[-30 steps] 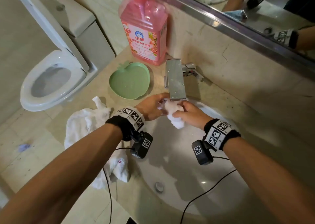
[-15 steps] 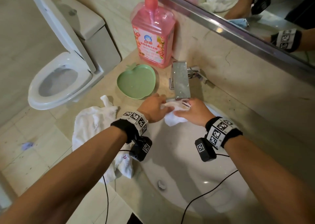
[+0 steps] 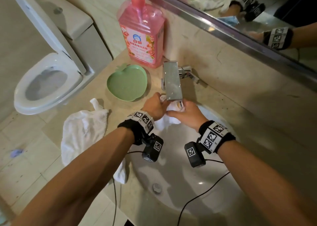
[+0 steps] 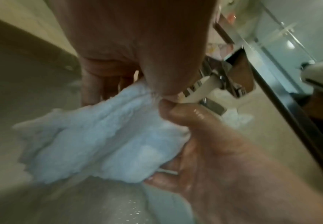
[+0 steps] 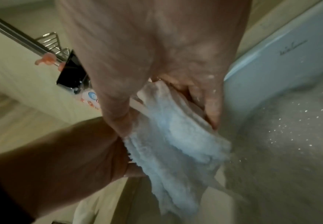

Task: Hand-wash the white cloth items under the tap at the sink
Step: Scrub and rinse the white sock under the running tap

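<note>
Together, left hand point(image 3: 154, 106) and right hand point(image 3: 187, 114) grip one cloth point(image 3: 169, 121), second cloth point(image 3: 82, 134) beside sink point(image 3: 188, 191)

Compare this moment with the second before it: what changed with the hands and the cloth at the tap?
The small white cloth, bunched between both hands a second ago, is now pulled out flatter under the tap. The left hand and right hand drew slightly apart, each keeping its grip. The second white cloth on the counter, the green dish and the pink bottle stayed put.
</note>
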